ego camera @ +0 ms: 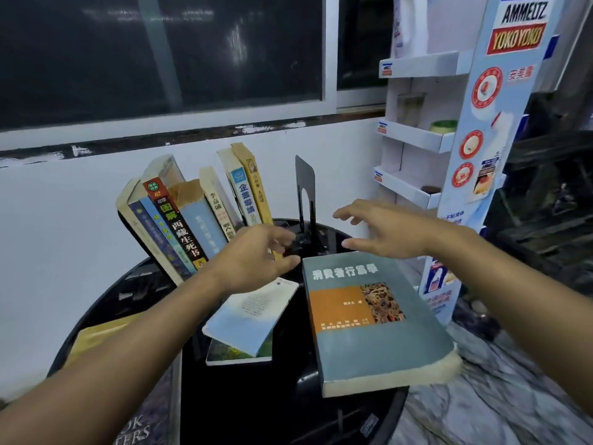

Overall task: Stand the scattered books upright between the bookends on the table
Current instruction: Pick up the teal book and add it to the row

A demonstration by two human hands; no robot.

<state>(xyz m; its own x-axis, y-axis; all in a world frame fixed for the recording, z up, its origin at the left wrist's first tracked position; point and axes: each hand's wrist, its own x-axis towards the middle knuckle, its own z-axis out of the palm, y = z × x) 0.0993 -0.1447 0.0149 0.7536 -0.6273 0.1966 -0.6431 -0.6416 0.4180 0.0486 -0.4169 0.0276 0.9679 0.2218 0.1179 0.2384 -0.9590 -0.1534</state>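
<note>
Both hands reach toward the black bookend [305, 187] near the desk's [256, 399] far edge. The right hand [385, 234], grip apart and empty, hovers over the flat grey-green book [369, 322]; the left hand's [253, 258] grip is too blurred to tell. The row of books [192, 213] leans (best pressed upright before the bookend slides in snug).

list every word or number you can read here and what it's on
"AMMELTZ": top of the cardboard display stand
"YOKOYOKO": red label just below it
"安美露": same stand, by the round logo
"消費者行為學": cover of the grey-green book lying flat
"02": spine of the black book, near its top
"西藏生死书": same spine
"TERS": cut-off, book at the bottom left
Other spines and small print: too blurred to read.
</note>
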